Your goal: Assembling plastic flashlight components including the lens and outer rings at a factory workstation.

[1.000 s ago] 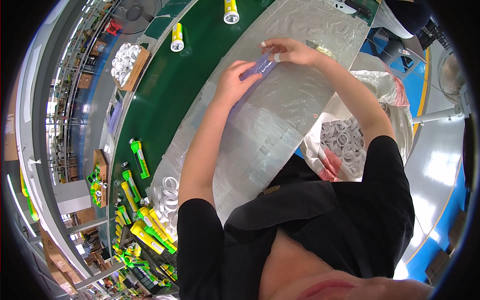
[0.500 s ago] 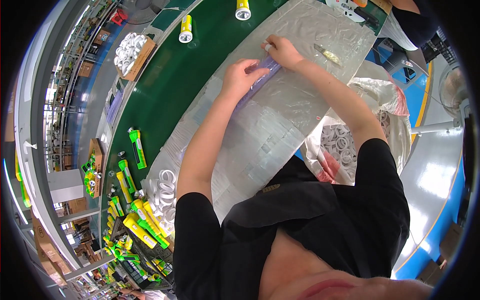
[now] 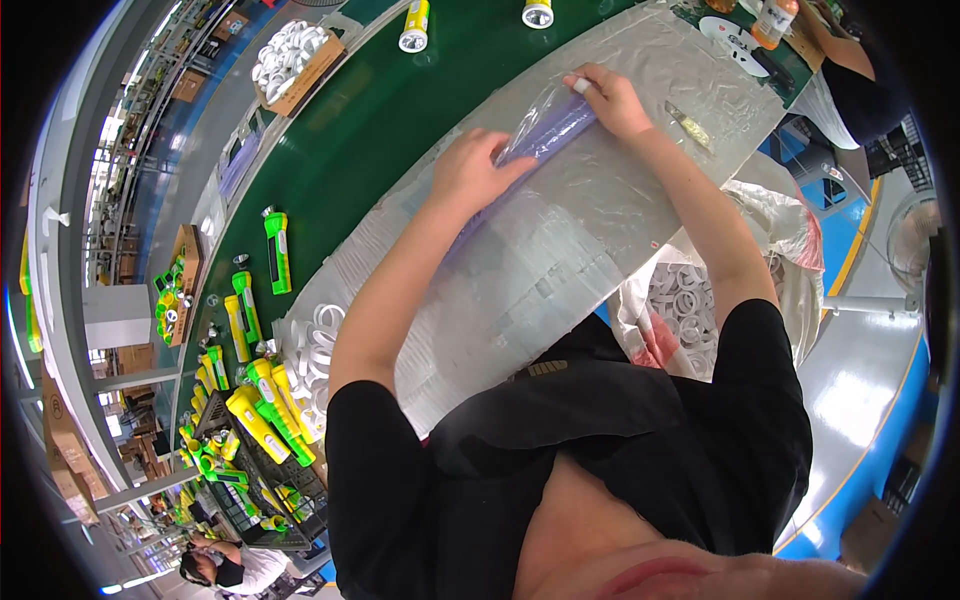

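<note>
A long, purple-tinted bundle of clear plastic film lies slantwise over the plastic-covered part of the bench, its surface shiny and creased. My left hand is closed round its nearer stretch, thumb on top and fingers over the far side. At the far end, my right hand pinches the film between thumb and fingers; a white wrap circles one digit. The film's lower end runs under my left forearm and is partly hidden. Clear film sheeting is spread beneath both arms.
A utility knife lies right of my right hand. Flashlights stand and lie along the green belt. White rings are heaped at left; more fill a sack at right. Another person's arm shows at upper right.
My hands have moved farther apart along the film, and a longer stretch of it shows between them. The view has shifted, bringing an orange-coloured bottle in at upper right.
</note>
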The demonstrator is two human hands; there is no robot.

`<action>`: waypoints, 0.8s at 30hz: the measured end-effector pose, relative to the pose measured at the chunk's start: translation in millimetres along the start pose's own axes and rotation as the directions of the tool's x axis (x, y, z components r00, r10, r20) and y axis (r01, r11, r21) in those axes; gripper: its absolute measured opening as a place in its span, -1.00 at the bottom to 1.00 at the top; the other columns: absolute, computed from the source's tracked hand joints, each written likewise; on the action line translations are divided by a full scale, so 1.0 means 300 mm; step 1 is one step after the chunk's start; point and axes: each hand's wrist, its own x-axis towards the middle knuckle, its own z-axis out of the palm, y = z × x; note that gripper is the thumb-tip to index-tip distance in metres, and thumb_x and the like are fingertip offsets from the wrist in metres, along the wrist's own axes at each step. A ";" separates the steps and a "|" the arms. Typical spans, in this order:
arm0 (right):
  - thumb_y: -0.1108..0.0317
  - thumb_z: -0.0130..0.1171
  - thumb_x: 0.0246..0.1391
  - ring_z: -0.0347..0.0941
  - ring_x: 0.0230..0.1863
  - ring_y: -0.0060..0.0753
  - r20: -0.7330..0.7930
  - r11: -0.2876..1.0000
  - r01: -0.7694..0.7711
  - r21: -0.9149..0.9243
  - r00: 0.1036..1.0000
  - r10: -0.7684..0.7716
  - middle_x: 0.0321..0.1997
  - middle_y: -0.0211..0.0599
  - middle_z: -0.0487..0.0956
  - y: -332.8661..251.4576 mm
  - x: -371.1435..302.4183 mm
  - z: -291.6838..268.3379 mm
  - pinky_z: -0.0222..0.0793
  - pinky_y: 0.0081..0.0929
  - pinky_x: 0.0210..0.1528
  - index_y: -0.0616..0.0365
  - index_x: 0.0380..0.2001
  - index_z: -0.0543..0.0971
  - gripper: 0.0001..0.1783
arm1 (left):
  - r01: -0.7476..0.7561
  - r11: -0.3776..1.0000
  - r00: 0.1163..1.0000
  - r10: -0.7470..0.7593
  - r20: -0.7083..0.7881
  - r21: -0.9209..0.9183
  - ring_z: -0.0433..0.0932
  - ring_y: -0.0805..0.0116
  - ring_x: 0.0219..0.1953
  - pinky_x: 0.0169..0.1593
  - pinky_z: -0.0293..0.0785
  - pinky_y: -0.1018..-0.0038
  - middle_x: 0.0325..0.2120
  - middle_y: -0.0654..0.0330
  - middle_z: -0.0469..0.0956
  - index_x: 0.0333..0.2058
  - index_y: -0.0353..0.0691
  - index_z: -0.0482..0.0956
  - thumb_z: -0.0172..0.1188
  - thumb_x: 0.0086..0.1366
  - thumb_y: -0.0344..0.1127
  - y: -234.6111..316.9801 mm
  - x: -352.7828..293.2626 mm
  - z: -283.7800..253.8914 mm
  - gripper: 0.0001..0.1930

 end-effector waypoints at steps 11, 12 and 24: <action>0.34 0.24 0.15 0.49 -0.12 -0.58 0.134 0.979 -0.056 0.197 0.991 0.030 -0.28 -0.43 0.60 0.044 0.015 -0.094 0.34 -0.59 0.04 0.19 -0.10 0.58 -0.73 | -0.040 0.985 0.959 0.085 -0.269 0.168 0.54 0.16 -0.27 -0.26 0.48 0.35 -0.31 0.18 0.57 -0.24 -0.24 0.64 0.35 0.11 -0.18 -0.140 -0.533 -0.173 -0.70; 0.37 0.24 0.14 0.48 -0.08 -0.54 0.179 0.995 0.082 0.065 0.980 -0.092 -0.23 -0.40 0.60 0.064 0.022 -0.135 0.33 -0.58 0.06 0.21 -0.09 0.56 -0.72 | -0.059 0.989 0.946 0.100 -0.309 0.139 0.54 0.15 -0.27 -0.25 0.48 0.34 -0.31 0.18 0.57 -0.25 -0.25 0.64 0.35 0.09 -0.21 -0.153 -0.557 -0.165 -0.71; 0.33 0.11 0.22 0.36 -0.32 -0.64 0.017 0.998 -0.006 -0.057 1.000 0.007 -0.32 -0.46 0.56 0.033 0.070 -0.026 0.29 -0.65 -0.17 0.17 -0.13 0.55 -0.79 | 0.226 0.484 0.768 -0.622 -0.150 -0.846 0.30 0.63 -0.46 -0.40 0.24 0.61 -0.56 0.41 0.38 -0.22 -0.30 0.58 0.18 0.33 -0.21 -0.324 -0.411 -0.147 -0.75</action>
